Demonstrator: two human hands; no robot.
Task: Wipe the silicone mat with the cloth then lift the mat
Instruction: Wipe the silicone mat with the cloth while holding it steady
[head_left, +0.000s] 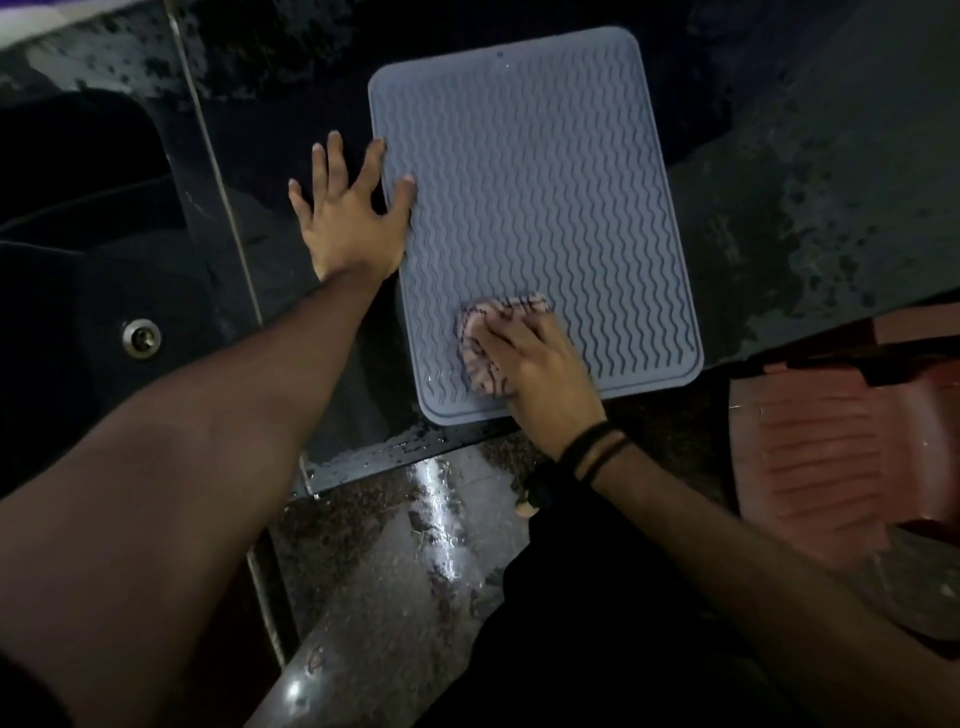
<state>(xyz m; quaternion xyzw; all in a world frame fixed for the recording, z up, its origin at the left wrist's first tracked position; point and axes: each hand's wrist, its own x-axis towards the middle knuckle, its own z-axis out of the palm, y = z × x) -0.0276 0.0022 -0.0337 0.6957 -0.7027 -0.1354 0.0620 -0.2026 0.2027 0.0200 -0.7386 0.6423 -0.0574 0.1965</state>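
A grey-blue silicone mat (524, 197) with wavy ridges lies flat on a dark wet counter. A bunched pinkish cloth with dark stripes (485, 340) rests on the mat's near left part. My right hand (530, 364) presses down on the cloth, fingers curled over it. My left hand (348, 213) lies spread with fingers apart at the mat's left edge; the thumb and forefinger tips touch the mat, the palm is on the counter.
The dark counter (810, 208) is wet and speckled. A sink basin with a metal drain (140, 338) lies to the left. A reddish ribbed object (826, 447) sits at the right, below the counter edge. Wet floor (415, 545) shows below.
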